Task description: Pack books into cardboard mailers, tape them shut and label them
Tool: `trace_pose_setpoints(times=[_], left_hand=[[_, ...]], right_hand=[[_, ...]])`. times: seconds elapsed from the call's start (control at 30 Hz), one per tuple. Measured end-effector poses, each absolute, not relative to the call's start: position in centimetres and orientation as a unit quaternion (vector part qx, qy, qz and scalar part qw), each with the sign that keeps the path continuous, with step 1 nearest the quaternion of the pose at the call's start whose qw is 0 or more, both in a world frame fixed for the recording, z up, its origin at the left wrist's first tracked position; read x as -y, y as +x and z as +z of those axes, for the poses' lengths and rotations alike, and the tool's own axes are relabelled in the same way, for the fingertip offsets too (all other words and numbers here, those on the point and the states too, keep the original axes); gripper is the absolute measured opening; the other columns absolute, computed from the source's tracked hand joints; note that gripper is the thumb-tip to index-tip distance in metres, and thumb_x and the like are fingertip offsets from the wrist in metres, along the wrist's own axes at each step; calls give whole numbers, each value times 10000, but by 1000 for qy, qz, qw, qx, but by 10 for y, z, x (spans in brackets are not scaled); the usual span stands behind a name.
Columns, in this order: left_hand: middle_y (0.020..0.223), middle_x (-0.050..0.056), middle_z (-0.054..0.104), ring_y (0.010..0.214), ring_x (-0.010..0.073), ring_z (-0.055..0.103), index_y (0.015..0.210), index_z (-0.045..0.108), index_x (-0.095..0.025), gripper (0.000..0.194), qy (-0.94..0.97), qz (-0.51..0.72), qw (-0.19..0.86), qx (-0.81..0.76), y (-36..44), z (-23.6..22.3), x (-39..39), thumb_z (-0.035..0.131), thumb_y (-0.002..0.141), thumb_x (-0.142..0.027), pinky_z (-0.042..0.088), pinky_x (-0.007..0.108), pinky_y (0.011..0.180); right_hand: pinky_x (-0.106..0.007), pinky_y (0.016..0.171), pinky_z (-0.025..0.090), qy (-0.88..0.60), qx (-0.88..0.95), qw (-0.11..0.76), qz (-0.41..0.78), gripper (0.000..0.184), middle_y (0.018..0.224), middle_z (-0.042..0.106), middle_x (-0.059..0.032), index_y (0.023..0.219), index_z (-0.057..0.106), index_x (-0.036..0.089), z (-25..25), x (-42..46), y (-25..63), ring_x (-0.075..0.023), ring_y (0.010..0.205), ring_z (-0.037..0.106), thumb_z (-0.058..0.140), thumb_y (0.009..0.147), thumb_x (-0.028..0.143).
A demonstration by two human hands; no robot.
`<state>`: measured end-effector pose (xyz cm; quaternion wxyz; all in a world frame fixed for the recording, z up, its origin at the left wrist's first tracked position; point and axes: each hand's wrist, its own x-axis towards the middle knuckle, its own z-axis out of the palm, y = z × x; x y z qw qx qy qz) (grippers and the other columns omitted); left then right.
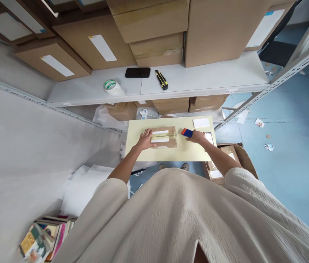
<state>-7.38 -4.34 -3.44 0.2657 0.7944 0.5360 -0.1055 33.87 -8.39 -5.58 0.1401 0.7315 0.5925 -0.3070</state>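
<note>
A small taped cardboard box (pixel 173 138) with pale label strips lies on the cream tabletop (pixel 187 155). My left hand (pixel 144 140) spans its left end, fingers along the far side and thumb on the near side. To the right of the box, apart from it, my right hand (pixel 197 136) is closed around a flat blue tool with an orange-red end (pixel 187 133). That end points left toward the box; the exact kind of tool is unclear. Beside the right hand lies a phone with a lit screen (pixel 209 137), partly covered by my wrist. White paper slips (pixel 201 122) lie behind that hand.
On the shelf (pixel 206 78) ahead are a tape roll (pixel 110 86), a dark phone (pixel 137 72) and a yellow-black utility knife (pixel 161 80). Large cartons (pixel 157 22) stand behind them. An open carton (pixel 243 160) sits right of the table; books (pixel 43 237) lie lower left.
</note>
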Motion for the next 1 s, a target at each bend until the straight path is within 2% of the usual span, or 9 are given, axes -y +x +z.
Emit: trace_pose_setpoints(times=[0.07, 0.13, 0.23, 0.37, 0.5, 0.63, 0.73, 0.87, 1.0], left_hand=[[1944, 238, 125, 1811, 455, 94, 1854, 250, -259, 1295, 795, -97, 266, -537, -74, -36, 43, 921, 833, -688, 152, 647, 1433], [1943, 237, 133, 1810, 457, 102, 1852, 260, -253, 1290, 796, -90, 265, -537, -74, -37, 44, 925, 834, -686, 144, 642, 1436], [1943, 225, 150, 1811, 447, 115, 1841, 291, -243, 1218, 801, -80, 253, -537, -74, -37, 48, 906, 871, -650, 131, 640, 1442], [1932, 208, 220, 1803, 420, 178, 1802, 374, -224, 1017, 811, -49, 215, -542, -74, -35, 65, 843, 962, -554, 140, 619, 1449], [1867, 214, 370, 1743, 424, 325, 1781, 405, -228, 874, 812, 7, 189, -553, -78, -37, 92, 768, 1034, -499, 251, 595, 1420], [1746, 225, 501, 1625, 462, 464, 1713, 505, -241, 751, 803, 39, 168, -570, -90, -41, 115, 779, 1036, -418, 388, 608, 1331], [1607, 235, 584, 1509, 449, 570, 1633, 585, -213, 611, 789, 49, 174, -587, -101, -46, 123, 739, 1053, -325, 477, 587, 1257], [1522, 211, 608, 1399, 392, 662, 1617, 573, -198, 570, 777, 90, 238, -576, -109, -56, 128, 684, 1062, -265, 563, 533, 1193], [1561, 206, 573, 1432, 383, 652, 1625, 535, -213, 616, 764, 161, 280, -558, -108, -65, 134, 690, 1029, -220, 598, 530, 1177]], right_hand=[[-561, 1130, 491, 754, -557, 116, -329, 612, 1257, 815, -245, 1436, 647, 155, -60, 92, 351, -411, 1239, 778, 585, 1068, 640], [-557, 1146, 483, 760, -559, 96, -317, 523, 1309, 804, -256, 1449, 651, 140, -66, 103, 354, -404, 1276, 762, 502, 1115, 514], [-546, 1166, 468, 763, -580, 85, -270, 435, 1365, 787, -256, 1426, 691, 159, -77, 121, 346, -406, 1336, 728, 534, 1099, 400], [-502, 1113, 513, 768, -579, 92, -257, 413, 1319, 804, -228, 1425, 728, 201, -89, 139, 330, -386, 1301, 740, 576, 1093, 393], [-496, 1103, 534, 771, -587, 60, -237, 363, 1356, 795, -237, 1365, 749, 191, -82, 146, 315, -395, 1315, 734, 577, 1103, 373], [-458, 1040, 579, 749, -607, -74, -256, 354, 1302, 819, -196, 1309, 732, 210, -61, 151, 292, -368, 1247, 769, 483, 1160, 412], [-436, 957, 617, 718, -611, -160, -294, 338, 1264, 835, -163, 1308, 705, 230, -48, 156, 272, -348, 1175, 794, 486, 1164, 444], [-458, 921, 628, 708, -613, -181, -299, 273, 1239, 850, -150, 1262, 698, 240, -40, 162, 246, -360, 1132, 807, 537, 1135, 421], [-478, 931, 624, 723, -609, -178, -275, 254, 1219, 853, -139, 1228, 690, 254, -36, 168, 226, -366, 1128, 806, 549, 1111, 429]])
